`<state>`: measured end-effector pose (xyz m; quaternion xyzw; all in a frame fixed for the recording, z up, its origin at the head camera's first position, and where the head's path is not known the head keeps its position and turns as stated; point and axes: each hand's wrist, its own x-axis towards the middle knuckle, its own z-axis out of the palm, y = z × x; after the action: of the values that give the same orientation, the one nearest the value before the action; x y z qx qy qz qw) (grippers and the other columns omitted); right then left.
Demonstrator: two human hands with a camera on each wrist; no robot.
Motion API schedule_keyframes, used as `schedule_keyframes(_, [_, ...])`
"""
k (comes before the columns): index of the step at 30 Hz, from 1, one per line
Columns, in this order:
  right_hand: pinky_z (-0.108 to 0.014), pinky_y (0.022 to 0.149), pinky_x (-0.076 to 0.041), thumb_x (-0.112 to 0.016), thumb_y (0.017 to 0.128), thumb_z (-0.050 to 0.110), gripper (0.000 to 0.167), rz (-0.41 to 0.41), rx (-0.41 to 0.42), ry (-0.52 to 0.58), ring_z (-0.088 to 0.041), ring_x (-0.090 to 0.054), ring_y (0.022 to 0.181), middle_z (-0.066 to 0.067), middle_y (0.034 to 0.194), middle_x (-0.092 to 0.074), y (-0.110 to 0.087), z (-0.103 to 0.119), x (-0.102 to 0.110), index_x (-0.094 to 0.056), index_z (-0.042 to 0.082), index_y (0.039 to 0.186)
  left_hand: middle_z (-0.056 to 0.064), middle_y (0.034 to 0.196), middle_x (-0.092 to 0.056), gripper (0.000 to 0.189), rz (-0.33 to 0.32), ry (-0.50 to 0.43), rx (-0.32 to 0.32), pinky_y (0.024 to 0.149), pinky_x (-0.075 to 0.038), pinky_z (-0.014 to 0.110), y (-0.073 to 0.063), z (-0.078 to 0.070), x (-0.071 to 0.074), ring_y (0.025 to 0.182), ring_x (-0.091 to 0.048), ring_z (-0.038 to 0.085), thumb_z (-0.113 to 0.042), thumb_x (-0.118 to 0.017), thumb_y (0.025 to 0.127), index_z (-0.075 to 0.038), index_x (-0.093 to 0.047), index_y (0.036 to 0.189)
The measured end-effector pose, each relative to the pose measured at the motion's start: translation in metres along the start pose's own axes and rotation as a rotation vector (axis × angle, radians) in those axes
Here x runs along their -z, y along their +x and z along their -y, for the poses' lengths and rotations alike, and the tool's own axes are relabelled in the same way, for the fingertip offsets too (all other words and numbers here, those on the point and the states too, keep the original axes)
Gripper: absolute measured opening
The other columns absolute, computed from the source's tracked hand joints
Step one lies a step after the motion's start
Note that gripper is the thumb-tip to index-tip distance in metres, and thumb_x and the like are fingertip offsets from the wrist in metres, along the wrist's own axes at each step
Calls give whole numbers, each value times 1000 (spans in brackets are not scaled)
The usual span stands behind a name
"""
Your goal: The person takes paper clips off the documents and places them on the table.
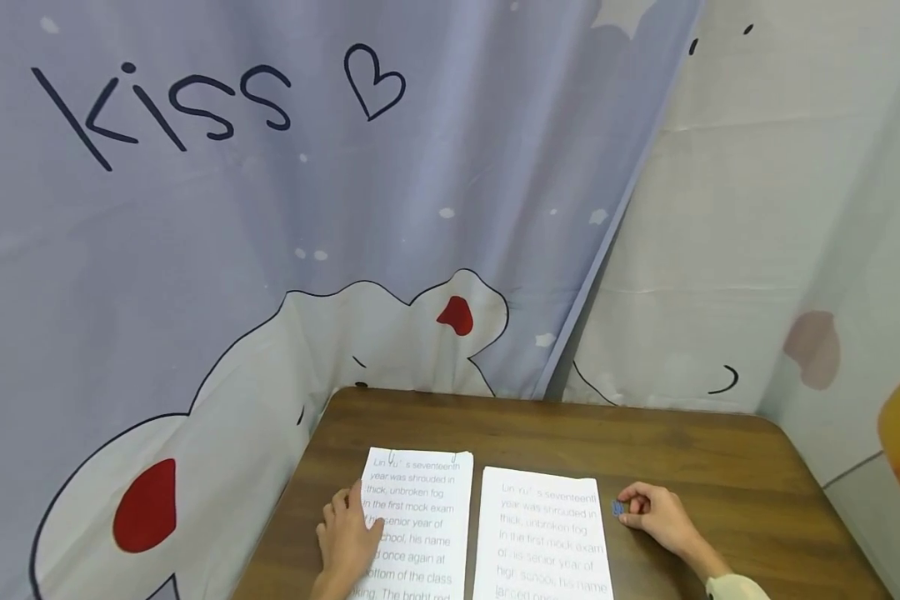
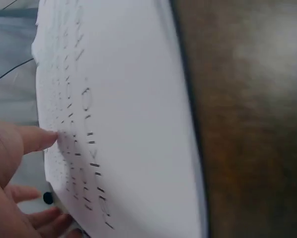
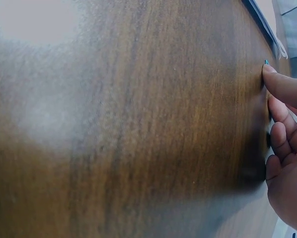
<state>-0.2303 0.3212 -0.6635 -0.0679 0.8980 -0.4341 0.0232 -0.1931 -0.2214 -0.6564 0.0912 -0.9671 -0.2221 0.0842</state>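
My left hand (image 1: 348,542) lies at the left edge of the left stack of printed sheets (image 1: 420,533). Its thumb (image 2: 41,139) touches the top page, and the other fingers lie loosely bent along and beyond the edge. Thin wire paper clips (image 1: 392,457) show at the top of that stack. Right of the second stack of printed sheets (image 1: 542,533), my right hand (image 1: 660,518) pinches a small blue clip (image 1: 617,507) between thumb and fingertips, low over the table. Only a tip of the blue clip (image 3: 266,62) peeks past the thumb in the right wrist view.
Both stacks lie side by side on a brown wooden table (image 1: 570,433), with a narrow strip of wood between them. A printed curtain (image 1: 345,208) hangs right behind the table's far edge and along its sides.
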Motion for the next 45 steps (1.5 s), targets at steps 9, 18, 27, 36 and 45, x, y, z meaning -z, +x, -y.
schedule_keyframes(9, [-21,56,-43,-90,77,3,28,-30,-7,1,-5,-51,64,0,79,-61,3,4,0,-75,4,101,33,130,-59,75,4,-24,59,91,-48,68,6,-6,8,120,-54,52,-22,-86,80,0,-54,145])
schedule_keyframes(18, [-21,56,-44,-88,79,4,26,-25,-17,-10,-6,-51,65,0,79,-61,5,5,-1,-74,4,101,24,119,-63,45,62,-129,79,67,-55,52,14,-14,9,84,-68,38,-3,-82,79,-9,-68,120])
schedule_keyframes(27, [-22,56,-43,-89,79,4,27,-34,11,-1,-5,-51,64,-1,78,-61,7,4,2,-74,4,100,20,112,-76,33,41,-124,-3,61,-53,47,18,-15,13,83,-71,34,4,-78,75,-16,-78,102])
schedule_keyframes(36, [-21,56,-45,-89,81,6,27,13,1,3,-5,-51,63,1,78,-61,3,0,2,-73,3,103,17,100,-69,44,-34,-131,-112,64,-58,50,14,-6,16,80,-70,35,12,-65,75,-10,-79,111])
schedule_keyframes(45, [-22,55,-44,-89,79,5,28,20,56,-50,-4,-51,63,0,76,-61,0,5,3,-73,3,101,26,129,-72,54,-84,-298,-115,83,-61,53,11,-1,32,105,-74,42,14,-61,77,-8,-77,124])
